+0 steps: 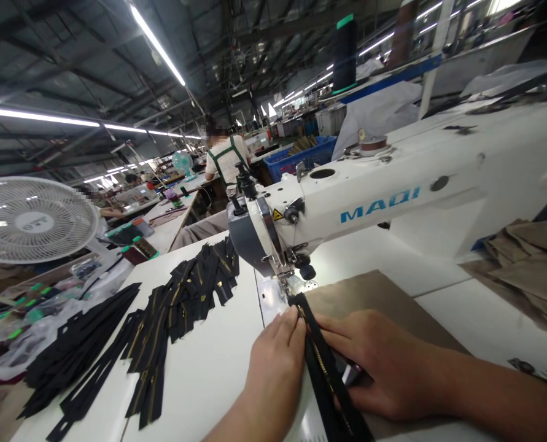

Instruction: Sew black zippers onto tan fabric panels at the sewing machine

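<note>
A black zipper with gold teeth runs from the presser foot of the white sewing machine toward me. A piece of brown fabric lies to its right, partly under my right hand. My left hand is closed, its fingertips pressed on the zipper's left edge just below the foot. My right hand is closed at the zipper's right edge, thumb lower down. A small shiny object with a purplish part shows between its thumb and fingers; its kind is unclear.
Loose gold-toothed zippers and a bundle of black strips lie left on the white table. Folded brown fabric is piled right. A white fan stands left. Ahead, a person sits near a blue crate.
</note>
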Demonstrator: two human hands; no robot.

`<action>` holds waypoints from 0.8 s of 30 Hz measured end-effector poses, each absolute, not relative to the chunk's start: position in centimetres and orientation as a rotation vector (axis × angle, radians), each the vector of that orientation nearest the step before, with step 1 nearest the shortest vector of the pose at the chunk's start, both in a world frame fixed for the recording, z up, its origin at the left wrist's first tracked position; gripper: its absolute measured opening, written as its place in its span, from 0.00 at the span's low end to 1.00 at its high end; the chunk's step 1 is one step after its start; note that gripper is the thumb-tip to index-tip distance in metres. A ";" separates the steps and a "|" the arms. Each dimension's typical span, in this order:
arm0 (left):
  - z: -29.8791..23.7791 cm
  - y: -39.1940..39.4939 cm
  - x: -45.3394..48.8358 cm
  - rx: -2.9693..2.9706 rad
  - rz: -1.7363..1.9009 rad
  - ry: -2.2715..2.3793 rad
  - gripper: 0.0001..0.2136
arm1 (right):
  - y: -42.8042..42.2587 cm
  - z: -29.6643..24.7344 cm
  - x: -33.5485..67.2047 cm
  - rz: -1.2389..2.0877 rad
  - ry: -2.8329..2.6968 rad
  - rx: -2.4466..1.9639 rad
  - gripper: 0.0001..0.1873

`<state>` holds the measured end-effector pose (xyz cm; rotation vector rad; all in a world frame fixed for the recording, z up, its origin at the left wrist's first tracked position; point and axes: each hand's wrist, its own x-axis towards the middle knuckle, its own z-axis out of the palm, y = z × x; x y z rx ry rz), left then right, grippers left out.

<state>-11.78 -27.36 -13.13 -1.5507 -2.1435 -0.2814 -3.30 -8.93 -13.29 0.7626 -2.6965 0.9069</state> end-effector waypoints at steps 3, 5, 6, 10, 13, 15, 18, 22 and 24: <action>-13.1 -27.1 -12.5 -1.584 -0.283 -2.136 0.16 | -9.0 -13.1 -3.3 0.905 -2.721 0.752 0.34; -13.1 -27.0 -12.9 -1.599 -0.291 -2.123 0.16 | -9.0 -13.0 -3.4 0.892 -2.738 0.731 0.35; -13.1 -27.0 -13.0 -1.604 -0.300 -2.116 0.16 | -9.0 -12.9 -3.4 0.890 -2.743 0.718 0.35; -13.2 -27.1 -13.3 -1.629 -0.309 -2.089 0.16 | -9.0 -12.7 -3.5 0.909 -2.728 0.719 0.37; -13.3 -27.1 -13.5 -1.637 -0.294 -2.083 0.16 | -9.0 -12.6 -3.4 0.899 -2.746 0.713 0.38; -13.3 -27.1 -13.5 -1.630 -0.277 -2.098 0.16 | -9.0 -12.5 -3.3 0.858 -2.771 0.695 0.39; -13.4 -27.0 -13.6 -1.620 -0.226 -2.111 0.17 | -8.8 -12.3 -3.1 0.778 -2.781 0.658 0.39; -13.6 -27.1 -13.8 -1.629 -0.156 -2.114 0.15 | -8.5 -12.5 -3.0 0.784 -2.675 0.635 0.38; -13.8 -27.4 -14.1 -1.650 -0.130 -2.112 0.15 | -8.4 -12.9 -3.1 0.767 -2.621 0.630 0.35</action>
